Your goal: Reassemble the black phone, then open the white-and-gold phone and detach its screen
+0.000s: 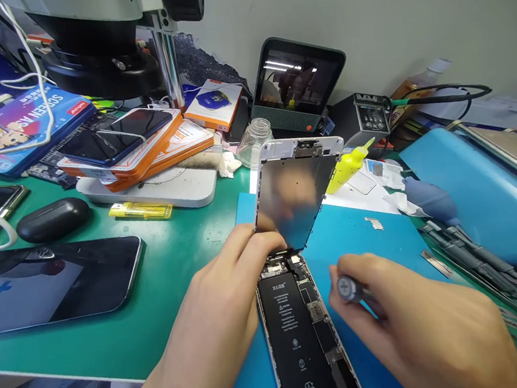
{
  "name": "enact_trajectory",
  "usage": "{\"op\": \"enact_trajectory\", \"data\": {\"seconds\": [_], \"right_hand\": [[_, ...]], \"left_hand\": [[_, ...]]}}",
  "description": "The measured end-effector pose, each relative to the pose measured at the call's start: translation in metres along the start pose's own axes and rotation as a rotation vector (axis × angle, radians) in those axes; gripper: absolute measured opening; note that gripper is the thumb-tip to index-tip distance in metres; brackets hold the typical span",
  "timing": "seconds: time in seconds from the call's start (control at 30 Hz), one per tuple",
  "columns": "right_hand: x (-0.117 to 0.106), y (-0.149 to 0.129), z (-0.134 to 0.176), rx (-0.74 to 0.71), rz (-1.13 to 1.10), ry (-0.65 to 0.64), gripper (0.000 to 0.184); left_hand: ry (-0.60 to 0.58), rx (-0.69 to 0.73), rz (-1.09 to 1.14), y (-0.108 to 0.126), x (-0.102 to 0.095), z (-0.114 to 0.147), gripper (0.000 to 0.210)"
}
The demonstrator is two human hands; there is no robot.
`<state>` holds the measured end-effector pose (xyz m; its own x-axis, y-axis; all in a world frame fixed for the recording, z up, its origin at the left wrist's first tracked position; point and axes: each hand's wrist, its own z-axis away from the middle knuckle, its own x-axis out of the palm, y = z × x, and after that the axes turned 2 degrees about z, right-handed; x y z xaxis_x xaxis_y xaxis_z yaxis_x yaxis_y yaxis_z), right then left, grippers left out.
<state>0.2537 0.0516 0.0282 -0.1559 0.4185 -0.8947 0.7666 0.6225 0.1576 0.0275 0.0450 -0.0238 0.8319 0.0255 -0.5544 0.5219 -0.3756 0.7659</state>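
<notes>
An opened phone [294, 331] lies on the blue mat, its black battery and circuit parts bare. Its screen panel [296, 196] stands raised at the far end, back side toward me. My left hand [223, 307] is closed on the panel's lower left edge, fingers by the joint with the phone body; the fingertips are partly hidden. Right of the phone, my right hand [416, 313] grips a screwdriver [350, 289] with a cross mark on its grey end cap. The cap points up toward me, and the screwdriver's tip is hidden by the hand.
A microscope [98, 45] stands at the back left, near stacked boxes [144, 147]. A dark phone [61, 283] and a yellow lighter [140, 210] lie left. Behind the panel are a glass jar [256, 140] and yellow bottle [347, 166]. Tweezers [479, 258] lie right.
</notes>
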Motion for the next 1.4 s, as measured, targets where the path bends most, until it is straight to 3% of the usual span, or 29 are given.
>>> {"op": "enact_trajectory", "data": {"seconds": [0.07, 0.17, 0.43, 0.7, 1.0, 1.17, 1.4], "right_hand": [[0.0, 0.003, 0.004, 0.092, -0.096, -0.018, 0.023], [0.005, 0.0, 0.01, 0.121, -0.184, -0.068, 0.027], [0.028, -0.015, 0.009, 0.126, -0.106, -0.013, 0.027], [0.021, -0.011, 0.009, -0.052, 0.15, 0.066, 0.024], [0.019, -0.006, 0.014, -0.128, 0.151, 0.04, 0.027], [0.023, -0.008, 0.013, -0.055, 0.118, 0.076, 0.023], [0.029, -0.008, 0.007, 0.068, -0.062, 0.018, 0.04]], "left_hand": [[0.003, -0.008, -0.006, 0.0, 0.0, -0.001, 0.041], [0.013, -0.013, -0.008, 0.0, 0.0, -0.003, 0.041], [0.021, -0.007, -0.021, 0.002, -0.002, -0.005, 0.038], [0.003, -0.013, -0.05, 0.002, 0.0, -0.005, 0.045], [-0.002, -0.025, -0.047, 0.001, 0.0, -0.002, 0.045], [-0.003, -0.03, -0.038, 0.002, -0.001, -0.002, 0.04], [0.001, -0.019, -0.044, 0.004, -0.002, -0.003, 0.038]]}}
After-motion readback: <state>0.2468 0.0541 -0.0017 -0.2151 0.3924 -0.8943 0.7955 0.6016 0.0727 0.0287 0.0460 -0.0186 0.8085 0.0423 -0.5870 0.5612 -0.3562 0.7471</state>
